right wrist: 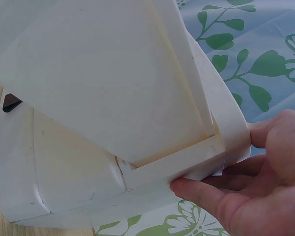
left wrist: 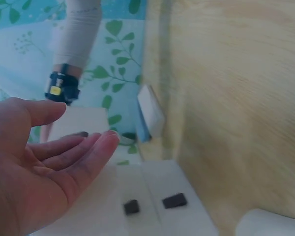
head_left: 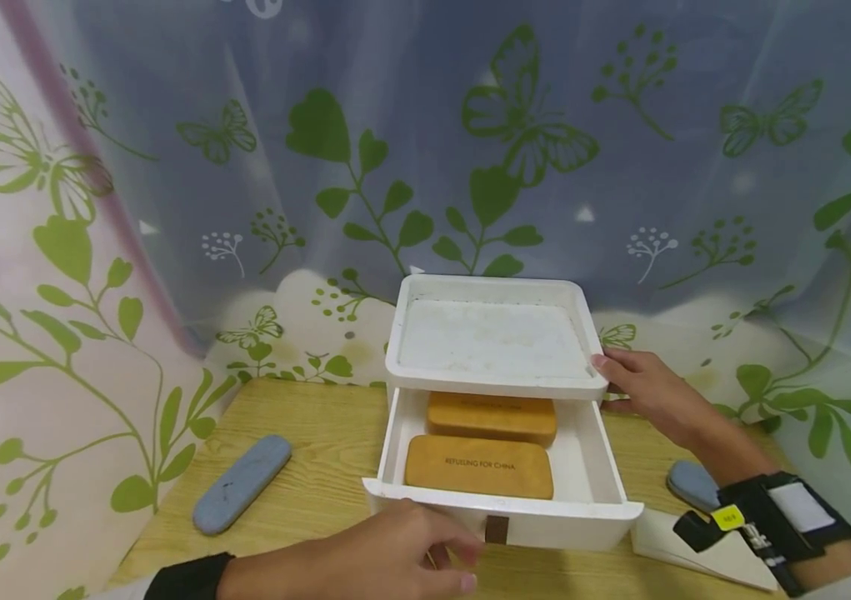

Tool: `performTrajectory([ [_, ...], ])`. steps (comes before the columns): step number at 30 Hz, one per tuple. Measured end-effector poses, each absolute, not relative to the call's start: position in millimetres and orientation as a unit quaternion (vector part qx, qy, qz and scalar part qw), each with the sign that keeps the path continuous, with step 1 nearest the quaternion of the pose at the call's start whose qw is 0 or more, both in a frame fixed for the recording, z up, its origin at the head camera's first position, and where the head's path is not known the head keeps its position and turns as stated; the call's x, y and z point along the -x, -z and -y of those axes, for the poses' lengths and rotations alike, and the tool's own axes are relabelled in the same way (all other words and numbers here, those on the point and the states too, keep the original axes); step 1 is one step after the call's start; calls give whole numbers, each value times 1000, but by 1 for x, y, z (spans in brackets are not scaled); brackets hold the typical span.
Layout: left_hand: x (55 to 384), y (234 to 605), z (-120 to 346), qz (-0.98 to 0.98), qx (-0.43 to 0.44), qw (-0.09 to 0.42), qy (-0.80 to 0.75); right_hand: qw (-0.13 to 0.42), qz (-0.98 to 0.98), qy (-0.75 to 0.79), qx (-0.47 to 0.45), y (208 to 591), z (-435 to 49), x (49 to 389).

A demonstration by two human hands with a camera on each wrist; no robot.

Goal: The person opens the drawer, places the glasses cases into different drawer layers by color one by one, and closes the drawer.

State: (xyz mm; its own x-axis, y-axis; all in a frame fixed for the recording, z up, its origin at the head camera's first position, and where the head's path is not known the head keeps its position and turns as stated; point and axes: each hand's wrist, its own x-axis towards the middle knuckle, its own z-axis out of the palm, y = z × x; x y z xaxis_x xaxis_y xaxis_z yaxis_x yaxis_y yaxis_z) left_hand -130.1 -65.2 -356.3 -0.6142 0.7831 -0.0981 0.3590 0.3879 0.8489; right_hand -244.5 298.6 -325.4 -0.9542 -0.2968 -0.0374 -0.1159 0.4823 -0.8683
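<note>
- Here's my left hand, low at the near side, just by the front of the pulled-out drawer; its fingers are loosely bent, the thumb well apart from them. Whether they touch the drawer front, I can't tell.
- Over on the right, my right hand grips the right edge of the white drawer unit, fingers bent around the side and one fingertip over the top rim.
- The unit stands mid-scene on the wooden tabletop, a shallow tray-like top above, the drawer jutting toward me with a brown tab on its front.
- And inside that drawer, two tan cases! The near tan case lies across it, lettering reading "REFUELING FOR CHINA"; the far tan case sits behind, partly under the unit's top.
- Out left, a grey-blue case lies slantwise, well apart from the unit.
- On the right, a smaller-looking blue case shows partly behind my wrist, with a flat white pad nearer me.
- Along the far side hangs a curtain, all green leaves and butterflies.
</note>
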Motion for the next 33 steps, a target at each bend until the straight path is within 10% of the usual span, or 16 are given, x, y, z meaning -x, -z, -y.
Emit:
performTrajectory([
  [33,121,404,31,-681,-265,235,-640,92,-857,491,125,327,-300,246],
])
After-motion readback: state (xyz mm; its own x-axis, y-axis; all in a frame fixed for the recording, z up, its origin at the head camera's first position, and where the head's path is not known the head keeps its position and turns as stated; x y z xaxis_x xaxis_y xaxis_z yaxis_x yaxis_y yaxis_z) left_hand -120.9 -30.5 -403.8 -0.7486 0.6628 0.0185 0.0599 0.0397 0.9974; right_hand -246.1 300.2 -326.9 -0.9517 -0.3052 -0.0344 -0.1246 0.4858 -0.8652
